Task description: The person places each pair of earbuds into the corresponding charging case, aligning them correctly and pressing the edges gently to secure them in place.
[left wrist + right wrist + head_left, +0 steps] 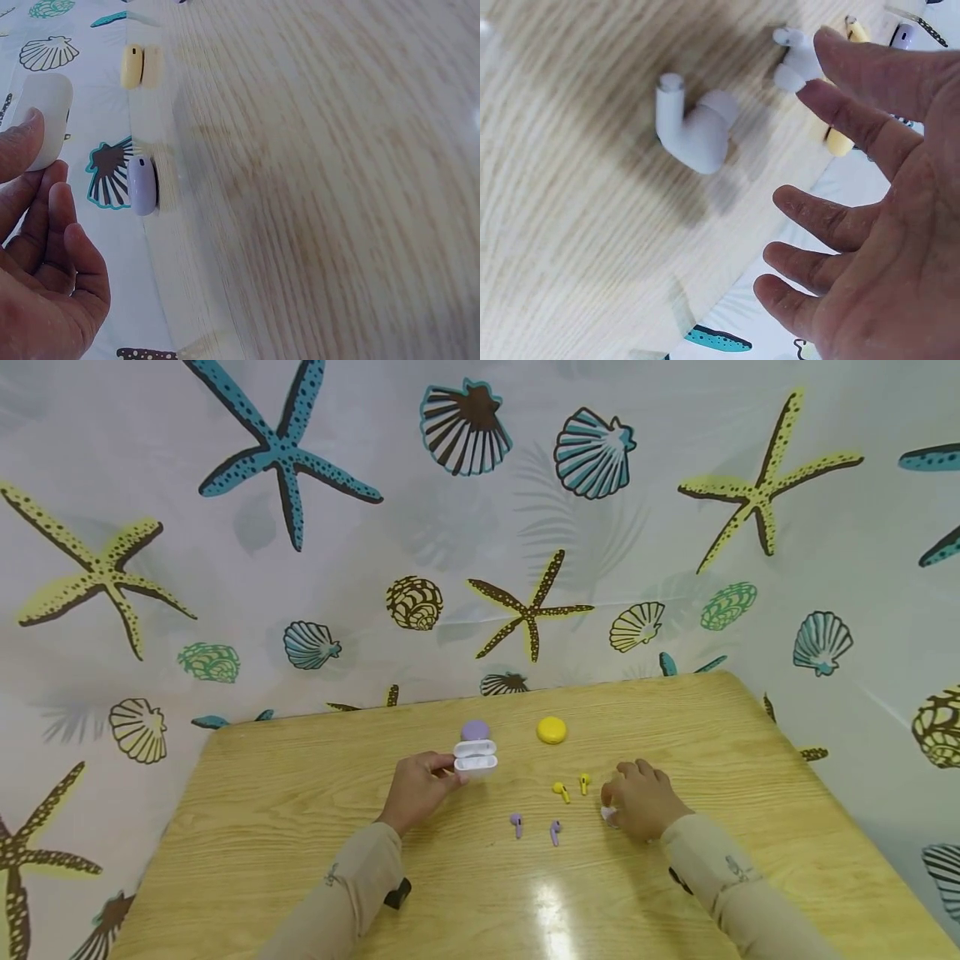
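My left hand [422,791] holds a white earbud case [476,766] between thumb and fingers, its lid raised, above the table. In the left wrist view the back of this white case [56,112] faces the camera. On the right, my right hand [643,800] is low over the table. In the right wrist view its thumb and index fingertips pinch a white earbud [796,61], while the other fingers are spread. Another white earbud [696,129] is close to the camera, apart from the fingers. The head view shows little of the white earbuds beneath the hand.
Two yellow earbuds [584,783] and two purple earbuds [555,832] lie between the hands. Behind them are a round purple case [475,729] and a round yellow case [552,730]. A patterned curtain [450,527] hangs along the far edge of the wooden table [285,793].
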A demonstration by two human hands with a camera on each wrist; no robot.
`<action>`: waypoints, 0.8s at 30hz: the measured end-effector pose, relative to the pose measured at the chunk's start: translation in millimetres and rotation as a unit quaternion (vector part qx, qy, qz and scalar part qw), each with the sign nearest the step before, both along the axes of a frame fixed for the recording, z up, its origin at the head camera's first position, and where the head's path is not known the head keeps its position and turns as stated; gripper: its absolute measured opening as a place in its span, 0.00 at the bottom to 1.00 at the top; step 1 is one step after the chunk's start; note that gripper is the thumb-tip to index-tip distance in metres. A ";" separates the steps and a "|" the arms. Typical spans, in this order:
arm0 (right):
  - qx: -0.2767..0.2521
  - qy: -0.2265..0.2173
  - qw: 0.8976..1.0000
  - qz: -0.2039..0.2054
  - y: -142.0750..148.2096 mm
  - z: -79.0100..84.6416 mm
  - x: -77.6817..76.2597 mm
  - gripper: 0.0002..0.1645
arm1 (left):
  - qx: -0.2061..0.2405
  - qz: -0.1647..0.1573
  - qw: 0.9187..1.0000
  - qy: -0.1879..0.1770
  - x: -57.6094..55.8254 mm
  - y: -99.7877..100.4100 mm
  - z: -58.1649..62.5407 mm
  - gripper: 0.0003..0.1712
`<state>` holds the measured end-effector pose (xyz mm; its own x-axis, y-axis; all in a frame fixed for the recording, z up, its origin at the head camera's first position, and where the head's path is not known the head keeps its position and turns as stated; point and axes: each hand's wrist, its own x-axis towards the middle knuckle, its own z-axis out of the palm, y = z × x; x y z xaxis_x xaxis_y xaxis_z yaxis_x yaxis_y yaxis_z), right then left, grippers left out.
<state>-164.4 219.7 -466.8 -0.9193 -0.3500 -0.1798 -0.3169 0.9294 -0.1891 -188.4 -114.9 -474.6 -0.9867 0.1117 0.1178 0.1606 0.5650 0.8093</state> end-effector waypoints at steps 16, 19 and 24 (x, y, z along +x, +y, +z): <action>-0.025 0.042 0.999 0.002 -0.8 -6.7 -1.9 0.04 | 0.004 -0.002 1.000 -0.002 0.5 2.8 0.9 0.16; -0.050 0.095 0.994 0.008 -5.0 -3.2 -4.2 0.04 | 0.003 0.001 1.000 -0.007 0.9 3.3 1.8 0.16; -0.114 0.185 0.976 0.019 -23.6 14.3 -12.9 0.05 | 0.002 0.000 1.000 -0.011 1.9 3.5 2.7 0.17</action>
